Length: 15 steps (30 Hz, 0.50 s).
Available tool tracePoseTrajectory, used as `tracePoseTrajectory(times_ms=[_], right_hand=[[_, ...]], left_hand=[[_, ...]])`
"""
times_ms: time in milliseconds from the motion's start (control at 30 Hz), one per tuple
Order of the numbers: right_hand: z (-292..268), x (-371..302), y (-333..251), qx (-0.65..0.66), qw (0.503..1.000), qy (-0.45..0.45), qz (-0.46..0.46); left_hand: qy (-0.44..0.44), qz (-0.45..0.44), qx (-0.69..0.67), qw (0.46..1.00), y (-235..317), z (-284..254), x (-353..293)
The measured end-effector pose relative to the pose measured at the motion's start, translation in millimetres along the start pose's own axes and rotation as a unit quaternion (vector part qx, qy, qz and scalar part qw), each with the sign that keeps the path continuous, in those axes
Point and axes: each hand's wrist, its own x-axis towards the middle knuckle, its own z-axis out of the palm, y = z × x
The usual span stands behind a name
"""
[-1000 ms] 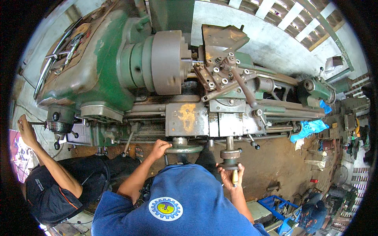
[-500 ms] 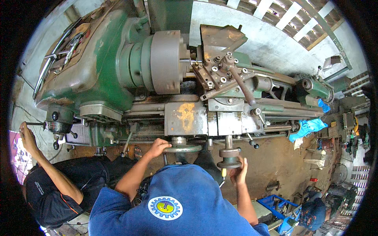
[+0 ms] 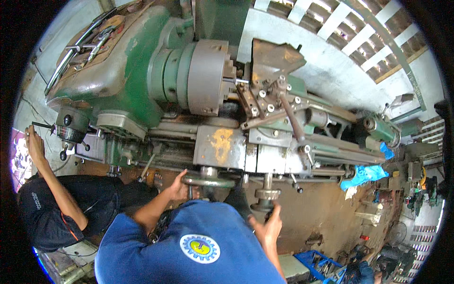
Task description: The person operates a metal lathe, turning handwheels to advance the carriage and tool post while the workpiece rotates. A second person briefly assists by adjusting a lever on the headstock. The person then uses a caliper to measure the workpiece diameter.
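Note:
A large green metal lathe fills the scene ahead of me. My left hand is closed on the left rim of the carriage handwheel, beside its short downward handle. To the right, my right hand curls around the lower side of the small cross-slide handwheel, covering its crank handle. Above them, a thin bright rod sticks out of the grey chuck, close to the tool post with its long clamping lever.
At the left, a co-worker in black holds a hand at a dark lever on the headstock. Blue plastic hangs by the bed's right end. A blue metal frame and another person are at lower right.
My left hand has moved down slightly around the handwheel's left rim. My right hand has come from the small handwheel's right side to below it, hiding the yellow handle. The whole view has shifted.

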Motion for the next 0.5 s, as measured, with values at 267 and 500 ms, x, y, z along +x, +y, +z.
tracePoseTrajectory(times_ms=[267, 500], right_hand=[[3, 27, 42, 0.012, 0.999, 0.02, 0.049], [8, 34, 47, 0.024, 0.998, 0.004, 0.057]], left_hand=[[0.061, 0.082, -0.023, 0.995, -4, 23, -2], [0.202, 0.14, 0.055, 0.968, -38, 127, -33]])
